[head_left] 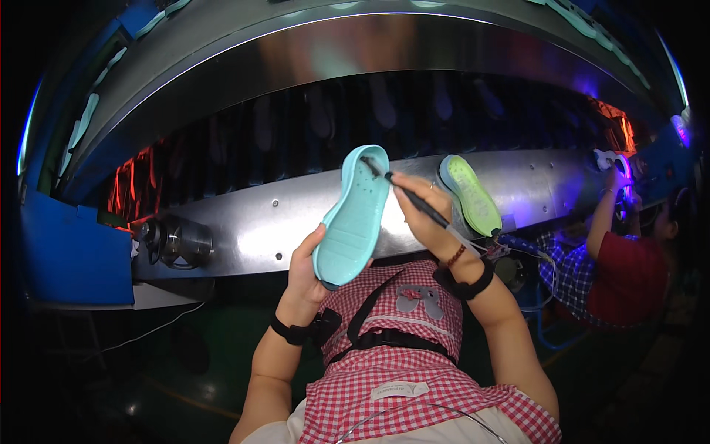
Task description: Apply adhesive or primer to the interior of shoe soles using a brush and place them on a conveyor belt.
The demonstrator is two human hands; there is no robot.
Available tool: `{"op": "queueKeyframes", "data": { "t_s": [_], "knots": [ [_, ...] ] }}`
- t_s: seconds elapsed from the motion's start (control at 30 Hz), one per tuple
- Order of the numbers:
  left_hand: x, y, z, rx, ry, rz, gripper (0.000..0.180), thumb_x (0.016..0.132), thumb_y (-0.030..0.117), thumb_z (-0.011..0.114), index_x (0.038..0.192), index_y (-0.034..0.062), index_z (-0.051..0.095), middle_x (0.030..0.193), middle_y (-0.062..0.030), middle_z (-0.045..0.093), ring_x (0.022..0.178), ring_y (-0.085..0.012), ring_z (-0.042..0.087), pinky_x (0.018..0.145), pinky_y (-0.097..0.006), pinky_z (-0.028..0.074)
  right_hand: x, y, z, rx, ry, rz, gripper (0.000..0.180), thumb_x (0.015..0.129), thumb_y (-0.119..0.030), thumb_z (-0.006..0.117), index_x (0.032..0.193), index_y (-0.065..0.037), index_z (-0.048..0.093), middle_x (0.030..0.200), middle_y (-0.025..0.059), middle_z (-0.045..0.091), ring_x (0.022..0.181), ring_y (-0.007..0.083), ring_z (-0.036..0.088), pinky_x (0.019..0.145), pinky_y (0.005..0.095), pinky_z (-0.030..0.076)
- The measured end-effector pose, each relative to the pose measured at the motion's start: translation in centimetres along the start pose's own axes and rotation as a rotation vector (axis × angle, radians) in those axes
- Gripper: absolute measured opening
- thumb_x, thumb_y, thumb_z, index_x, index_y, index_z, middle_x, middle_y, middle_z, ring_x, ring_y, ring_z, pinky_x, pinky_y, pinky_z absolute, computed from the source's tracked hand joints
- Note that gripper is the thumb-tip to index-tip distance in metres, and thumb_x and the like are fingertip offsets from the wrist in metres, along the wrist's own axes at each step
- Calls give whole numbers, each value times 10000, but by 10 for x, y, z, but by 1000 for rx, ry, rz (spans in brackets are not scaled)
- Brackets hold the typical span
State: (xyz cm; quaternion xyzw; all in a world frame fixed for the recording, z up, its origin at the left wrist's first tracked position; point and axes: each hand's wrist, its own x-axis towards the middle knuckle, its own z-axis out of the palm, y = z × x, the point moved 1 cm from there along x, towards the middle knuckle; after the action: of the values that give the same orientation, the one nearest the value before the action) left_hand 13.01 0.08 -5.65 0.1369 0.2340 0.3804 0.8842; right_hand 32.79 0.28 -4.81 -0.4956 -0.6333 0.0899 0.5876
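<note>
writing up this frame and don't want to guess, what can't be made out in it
Head view: underside of the turquoise, foot-shaped moulded shoe sole, turned away from the camera.
Head view: most fingers of the bare left hand, behind that sole.
Head view: exact tip of the slim, black-handled tool, too small and blurred against the sole.
Head view: details of the dim, greyish foot-shaped forms, lost in shadow.

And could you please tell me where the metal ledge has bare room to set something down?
One bare stretch of the metal ledge lies between the metal container and the held turquoise sole; another, between the green sole and the co-worker's forearm. The middle is crowded: left hand, turquoise sole, right hand and brush, with the green sole close by.
</note>
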Motion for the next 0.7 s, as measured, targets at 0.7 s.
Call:
{"op": "queueKeyframes", "data": {
  "t_s": [0.7],
  "knots": [
    [-47, 69, 25, 318, -140, 361, 596, 876, 394, 338, 1302, -20, 291, 1225, -232, 440, 1037, -386, 514, 804, -536, 469, -37, -6, -71, 1296, -26, 506, 238, 862, -61, 431, 1059, 61, 484, 1046, 300, 545, 344, 65, 360, 374, 181, 320]
  ]
}}
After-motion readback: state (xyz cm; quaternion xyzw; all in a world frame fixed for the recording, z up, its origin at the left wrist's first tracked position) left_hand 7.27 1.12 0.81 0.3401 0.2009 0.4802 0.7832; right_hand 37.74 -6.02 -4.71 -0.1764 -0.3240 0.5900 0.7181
